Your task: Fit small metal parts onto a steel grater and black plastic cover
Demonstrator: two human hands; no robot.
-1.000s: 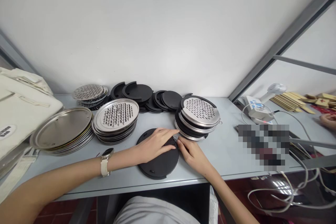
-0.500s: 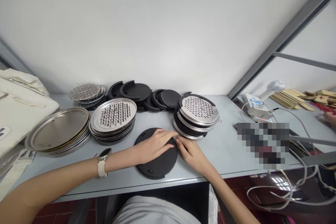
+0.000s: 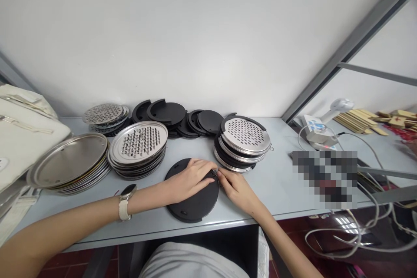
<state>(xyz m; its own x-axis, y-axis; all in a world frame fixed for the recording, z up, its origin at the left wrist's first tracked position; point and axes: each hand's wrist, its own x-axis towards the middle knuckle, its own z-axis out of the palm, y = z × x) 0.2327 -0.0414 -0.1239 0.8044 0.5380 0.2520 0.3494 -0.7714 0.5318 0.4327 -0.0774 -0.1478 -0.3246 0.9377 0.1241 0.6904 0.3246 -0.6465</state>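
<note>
A round black disc (image 3: 192, 206) lies on the grey table near its front edge. My left hand (image 3: 192, 180) rests across the top of the disc, its fingers reaching the right rim. At that rim my right hand (image 3: 235, 189) has thumb and fingers pinched on something small, mostly hidden between the two hands. Just behind my right hand stands a stack of silver perforated grater plates and black rings (image 3: 246, 135). To the left of the disc is a stack of silver grater discs (image 3: 141, 142).
Silver plates (image 3: 73, 160) are stacked at the left beside a white bag (image 3: 29, 128). Black discs (image 3: 169, 114) and small grater plates (image 3: 104, 114) line the wall. On the right are a white scanner (image 3: 340, 105), cables and wooden pieces (image 3: 353, 120).
The view has shifted very slightly. Both hands remain at the disc's right rim, with hardly any movement.
</note>
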